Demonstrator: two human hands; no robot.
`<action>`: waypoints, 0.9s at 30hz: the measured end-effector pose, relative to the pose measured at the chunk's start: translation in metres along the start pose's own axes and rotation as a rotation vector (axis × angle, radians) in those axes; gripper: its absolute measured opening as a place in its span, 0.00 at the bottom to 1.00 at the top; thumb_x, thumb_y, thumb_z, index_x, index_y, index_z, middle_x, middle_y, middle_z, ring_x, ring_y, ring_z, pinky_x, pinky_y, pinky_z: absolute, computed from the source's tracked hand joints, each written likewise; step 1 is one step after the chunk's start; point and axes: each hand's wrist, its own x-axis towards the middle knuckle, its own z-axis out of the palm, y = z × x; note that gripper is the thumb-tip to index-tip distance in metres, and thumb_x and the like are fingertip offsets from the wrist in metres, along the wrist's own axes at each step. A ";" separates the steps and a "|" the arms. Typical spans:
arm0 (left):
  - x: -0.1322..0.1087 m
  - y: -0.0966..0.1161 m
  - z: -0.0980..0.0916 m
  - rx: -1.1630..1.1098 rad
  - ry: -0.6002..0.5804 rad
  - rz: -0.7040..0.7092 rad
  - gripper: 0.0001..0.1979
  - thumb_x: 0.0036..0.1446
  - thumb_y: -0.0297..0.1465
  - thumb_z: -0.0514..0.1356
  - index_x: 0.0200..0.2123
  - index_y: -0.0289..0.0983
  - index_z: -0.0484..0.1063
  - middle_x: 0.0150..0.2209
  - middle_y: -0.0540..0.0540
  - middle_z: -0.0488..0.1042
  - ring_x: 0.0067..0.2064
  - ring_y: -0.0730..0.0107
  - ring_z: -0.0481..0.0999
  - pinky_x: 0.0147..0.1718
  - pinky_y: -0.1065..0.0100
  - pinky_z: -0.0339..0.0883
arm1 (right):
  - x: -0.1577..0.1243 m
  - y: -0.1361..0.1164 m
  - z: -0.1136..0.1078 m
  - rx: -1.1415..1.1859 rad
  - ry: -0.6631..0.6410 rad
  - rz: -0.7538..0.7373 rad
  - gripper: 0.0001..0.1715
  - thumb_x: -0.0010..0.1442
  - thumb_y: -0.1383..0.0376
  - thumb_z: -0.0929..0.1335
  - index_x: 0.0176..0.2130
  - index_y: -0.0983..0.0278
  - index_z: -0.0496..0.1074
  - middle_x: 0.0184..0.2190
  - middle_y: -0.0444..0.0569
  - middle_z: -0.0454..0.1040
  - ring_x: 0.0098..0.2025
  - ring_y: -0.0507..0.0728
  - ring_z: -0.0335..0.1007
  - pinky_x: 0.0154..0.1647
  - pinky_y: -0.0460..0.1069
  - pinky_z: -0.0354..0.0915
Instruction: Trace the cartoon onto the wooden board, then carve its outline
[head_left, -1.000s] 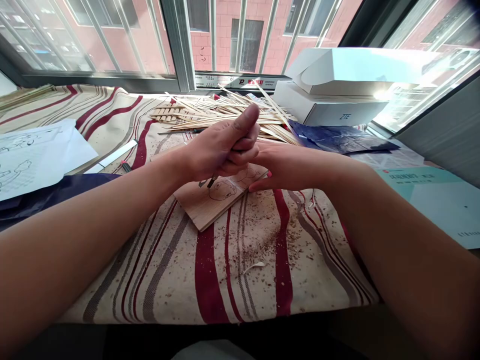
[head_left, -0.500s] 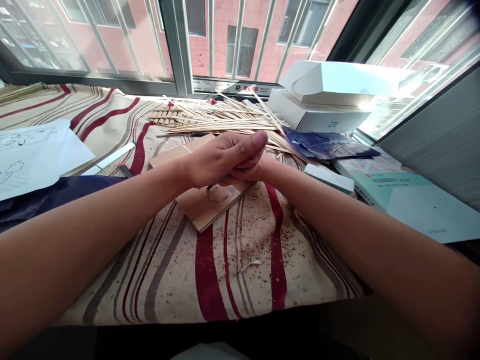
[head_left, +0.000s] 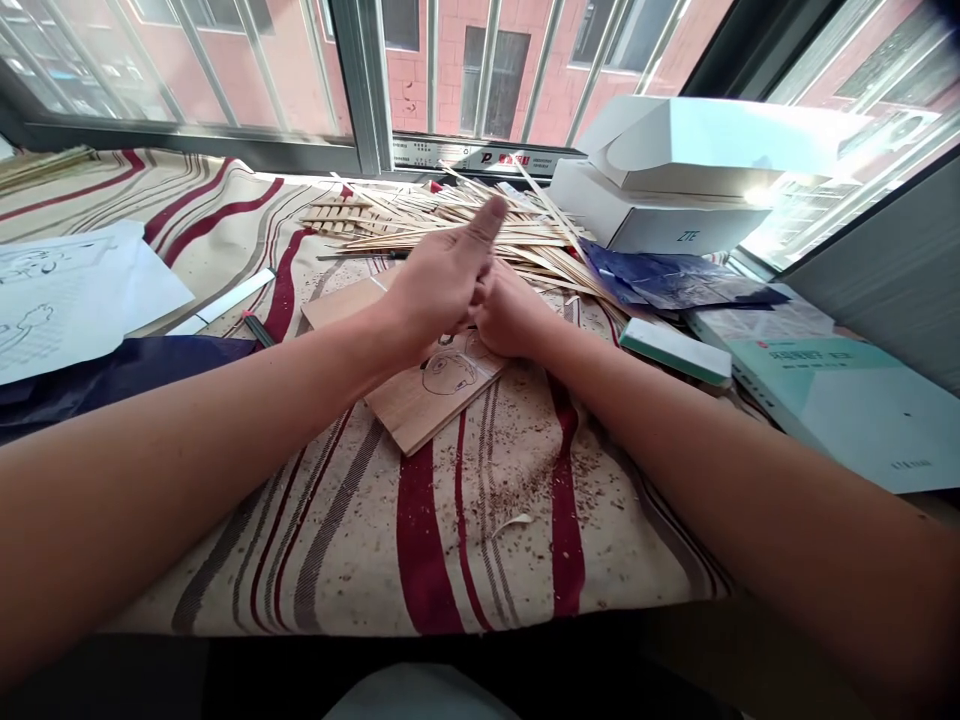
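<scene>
Two bare hands meet low over the middle of the sill in this head view, and we take them first: the left hand (head_left: 435, 285) is half closed, its thumb (head_left: 487, 220) raised and its fingers curled in toward the right hand (head_left: 510, 312), which is bunched as well, its fingers folded up against the left. Whatever they might have hold of, if anything, is hidden in that curl, so we cannot tell. Just below them lies a pale wooden board (head_left: 420, 410) with a round face outline (head_left: 450, 372) drawn on it, held by neither hand, it seems, and set centrally between the forearms, where both can reach it; a second board (head_left: 337, 305) lies behind it. Under them, a striped cloth (head_left: 337, 560) seems spread to catch the wood shavings (head_left: 525, 490) scattered over it. Farther off, a heap of thin wooden sticks (head_left: 465, 235) sits toward the window, out of the way of the hands — as do the white ZTE box (head_left: 660, 235), the dark blue paper (head_left: 675, 280), a book (head_left: 825, 400) and, at left, sketch sheets (head_left: 67, 290).
</scene>
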 end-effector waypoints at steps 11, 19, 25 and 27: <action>0.001 0.004 -0.006 -0.201 -0.084 -0.107 0.33 0.80 0.49 0.38 0.22 0.42 0.52 0.15 0.60 0.48 0.14 0.86 0.45 0.16 0.75 0.33 | -0.001 -0.013 -0.010 -0.026 0.030 0.041 0.13 0.70 0.67 0.62 0.50 0.64 0.72 0.59 0.61 0.76 0.64 0.70 0.69 0.71 0.63 0.63; -0.022 0.000 0.004 -0.101 0.123 0.182 0.32 0.78 0.39 0.55 0.18 0.40 0.57 0.14 0.57 0.55 0.14 0.85 0.53 0.14 0.75 0.47 | -0.001 -0.018 -0.013 0.021 -0.010 0.067 0.14 0.71 0.69 0.60 0.49 0.65 0.72 0.56 0.61 0.78 0.63 0.70 0.70 0.69 0.64 0.65; -0.022 0.002 -0.003 -0.208 0.066 0.129 0.33 0.81 0.42 0.45 0.18 0.40 0.53 0.14 0.57 0.49 0.13 0.82 0.48 0.12 0.75 0.41 | 0.003 -0.009 -0.005 0.030 0.039 0.071 0.15 0.70 0.65 0.61 0.49 0.64 0.74 0.55 0.60 0.78 0.60 0.67 0.71 0.67 0.62 0.67; -0.020 0.006 -0.006 -0.228 -0.059 0.063 0.34 0.81 0.41 0.41 0.18 0.40 0.52 0.14 0.57 0.48 0.12 0.82 0.47 0.12 0.76 0.39 | 0.004 -0.009 -0.005 0.046 0.027 0.041 0.15 0.69 0.65 0.61 0.49 0.63 0.75 0.55 0.58 0.79 0.60 0.66 0.71 0.67 0.61 0.67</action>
